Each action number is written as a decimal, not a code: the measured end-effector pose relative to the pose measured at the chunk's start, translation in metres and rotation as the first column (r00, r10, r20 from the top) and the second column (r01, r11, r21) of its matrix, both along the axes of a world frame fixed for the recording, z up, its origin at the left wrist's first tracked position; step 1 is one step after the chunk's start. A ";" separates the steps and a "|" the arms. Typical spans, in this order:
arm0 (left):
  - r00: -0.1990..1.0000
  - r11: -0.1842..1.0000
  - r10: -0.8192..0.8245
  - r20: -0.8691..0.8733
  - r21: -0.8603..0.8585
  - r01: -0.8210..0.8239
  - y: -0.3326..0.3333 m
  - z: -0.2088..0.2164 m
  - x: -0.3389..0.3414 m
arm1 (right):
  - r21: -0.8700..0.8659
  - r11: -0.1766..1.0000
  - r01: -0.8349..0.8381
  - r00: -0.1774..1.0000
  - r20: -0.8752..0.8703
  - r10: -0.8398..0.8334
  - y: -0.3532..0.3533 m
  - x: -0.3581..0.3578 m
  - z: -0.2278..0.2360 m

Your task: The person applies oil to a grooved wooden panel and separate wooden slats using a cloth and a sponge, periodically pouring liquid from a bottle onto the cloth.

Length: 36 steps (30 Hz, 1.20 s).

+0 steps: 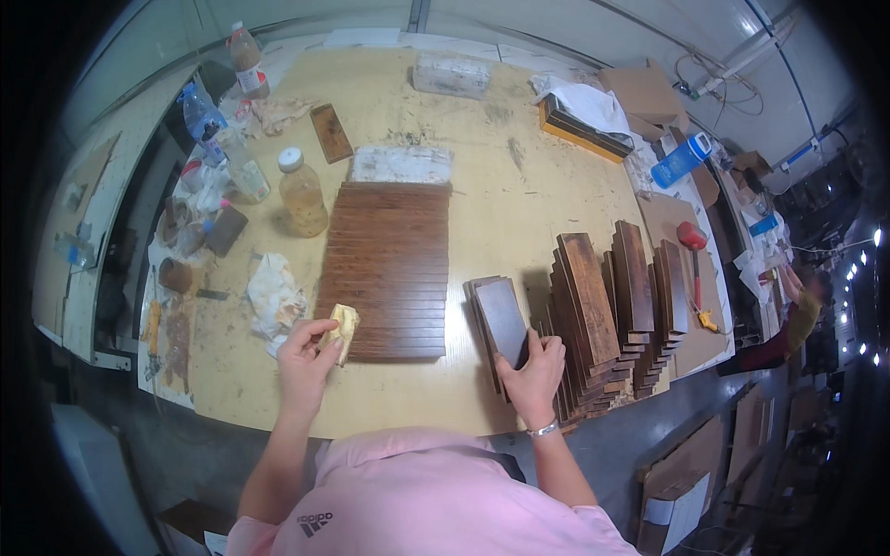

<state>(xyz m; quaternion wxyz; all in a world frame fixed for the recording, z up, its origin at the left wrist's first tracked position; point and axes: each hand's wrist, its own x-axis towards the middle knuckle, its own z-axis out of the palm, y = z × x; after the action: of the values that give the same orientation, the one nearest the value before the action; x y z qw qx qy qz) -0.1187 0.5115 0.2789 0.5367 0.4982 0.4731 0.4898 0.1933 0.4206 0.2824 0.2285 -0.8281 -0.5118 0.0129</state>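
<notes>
My left hand (310, 354) pinches a folded pale yellow cloth or sponge (344, 332) at the near left corner of a row of reddish-brown wooden strips (387, 269). The strips lie side by side, packed edge to edge. To the right of them, my right hand (532, 375) grips the near end of a dark wooden board (502, 320), thumb on one side and fingers on the other. This board rests on a small pile of similar boards, whose number I cannot make out. Leaning stacks of brown boards (588, 301) stand just right of that hand.
A jar with a white cap (303, 199) and a crumpled white cloth (275, 292) sit left of the strips. White-wrapped blocks (401, 165) lie beyond them. At the right are a blue bottle (680, 162) and a red-headed mallet (692, 237). Another person (807, 310) is far right.
</notes>
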 end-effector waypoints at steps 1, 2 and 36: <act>1.000 1.000 -0.002 0.011 -0.007 0.002 0.000 0.000 -0.001 | 0.025 1.000 -0.005 0.998 0.067 0.003 0.001 -0.004 -0.002; 1.000 1.000 0.002 0.023 -0.010 -0.001 -0.001 0.001 -0.001 | 0.120 0.990 -0.069 0.996 0.067 0.062 0.000 -0.011 -0.005; 0.970 0.972 0.236 0.062 -0.030 -0.235 -0.033 -0.003 -0.067 | 0.102 0.698 -0.709 0.702 0.188 0.687 0.019 -0.114 -0.069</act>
<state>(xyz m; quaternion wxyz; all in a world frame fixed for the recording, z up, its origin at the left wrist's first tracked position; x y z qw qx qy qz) -0.1855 0.4783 0.2758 0.4955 0.4163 0.5166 0.5607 0.0795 0.4397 0.2133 0.2395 -0.5482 -0.8013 -0.0003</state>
